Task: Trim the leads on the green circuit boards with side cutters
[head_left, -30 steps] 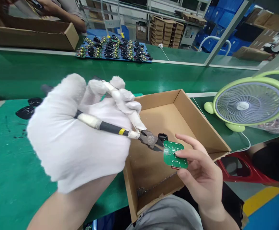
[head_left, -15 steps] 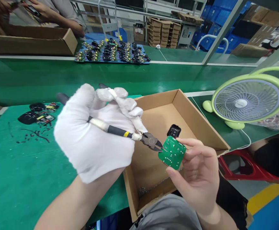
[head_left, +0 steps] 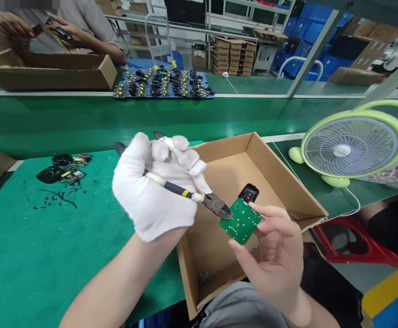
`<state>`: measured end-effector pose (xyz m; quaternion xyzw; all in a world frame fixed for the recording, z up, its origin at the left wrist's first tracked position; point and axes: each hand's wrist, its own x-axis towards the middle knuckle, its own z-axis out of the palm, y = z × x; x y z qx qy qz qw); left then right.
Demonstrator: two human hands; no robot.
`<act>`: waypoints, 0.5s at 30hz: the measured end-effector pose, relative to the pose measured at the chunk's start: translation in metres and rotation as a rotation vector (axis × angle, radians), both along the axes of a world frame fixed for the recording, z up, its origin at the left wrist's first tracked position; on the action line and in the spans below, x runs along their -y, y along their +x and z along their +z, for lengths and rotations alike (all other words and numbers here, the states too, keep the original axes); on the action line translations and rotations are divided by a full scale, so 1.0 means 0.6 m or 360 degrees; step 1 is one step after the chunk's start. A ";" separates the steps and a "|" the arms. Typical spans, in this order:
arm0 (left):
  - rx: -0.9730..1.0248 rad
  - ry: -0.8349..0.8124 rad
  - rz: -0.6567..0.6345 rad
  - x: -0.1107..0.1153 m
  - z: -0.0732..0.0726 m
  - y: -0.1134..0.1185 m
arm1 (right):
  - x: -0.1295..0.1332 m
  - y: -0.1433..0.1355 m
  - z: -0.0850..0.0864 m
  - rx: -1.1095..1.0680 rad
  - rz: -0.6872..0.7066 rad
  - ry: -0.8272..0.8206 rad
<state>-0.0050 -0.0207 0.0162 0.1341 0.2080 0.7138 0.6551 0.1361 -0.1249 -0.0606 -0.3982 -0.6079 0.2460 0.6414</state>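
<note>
My left hand [head_left: 161,191], in a white glove, is closed around the handles of a pair of diagonal cutters [head_left: 215,205]. The jaws meet the upper left part of a green circuit board [head_left: 241,222], on its side dotted with solder joints. Bare thumb and fingers of my right hand [head_left: 276,250] pinch that board by its edges. Just behind the board hangs or rests a black plastic housing [head_left: 249,193]; whether it is attached I cannot tell. Below both hands stands an open cardboard box [head_left: 215,255] with small clippings [head_left: 204,277] along its near side.
On the green mat at left lie black housings with boards [head_left: 62,169] and dark scraps [head_left: 58,196]. A green fan [head_left: 351,146] stands at right. Across the bench are a blue tray of assemblies [head_left: 162,84], a long cardboard box [head_left: 48,73] and a person's hands [head_left: 65,32].
My gloved hand has shifted right and its cutters now sit over the board's upper left part. The board and right hand have moved slightly left in view. The camera view has tilted up slightly.
</note>
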 end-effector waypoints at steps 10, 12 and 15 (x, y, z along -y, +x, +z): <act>0.0063 -0.0135 0.0020 -0.002 0.007 0.006 | -0.001 0.000 -0.007 0.0165 -0.0097 0.0060; 0.0054 -0.0139 0.0028 -0.003 0.007 0.007 | 0.000 0.000 -0.008 0.0173 -0.0110 0.0054; 0.0081 -0.0084 0.0001 -0.004 0.007 0.006 | 0.002 0.001 -0.010 0.0173 -0.0128 0.0037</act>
